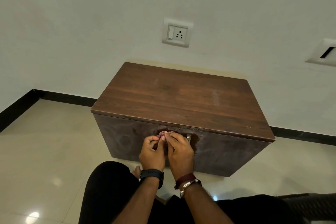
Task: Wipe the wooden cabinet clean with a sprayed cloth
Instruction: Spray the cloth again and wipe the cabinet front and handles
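The low wooden cabinet point(181, 100) stands against the wall, its brown top bare and faintly smeared. Its dark front has two doors with a wet patch near the middle and a small metal handle point(188, 136). My left hand point(151, 152) and my right hand point(181, 151) are together in front of the door seam, fingers curled around a small pinkish bunched cloth point(161, 134). Only a bit of the cloth shows between the fingertips. No spray bottle is in view.
A white wall socket with a switch point(177, 32) sits above the cabinet, and another wall plate point(325, 52) is at the right edge. Glossy beige floor tiles point(45, 142) surround the cabinet. My knees in black trousers point(107, 192) are close to its front.
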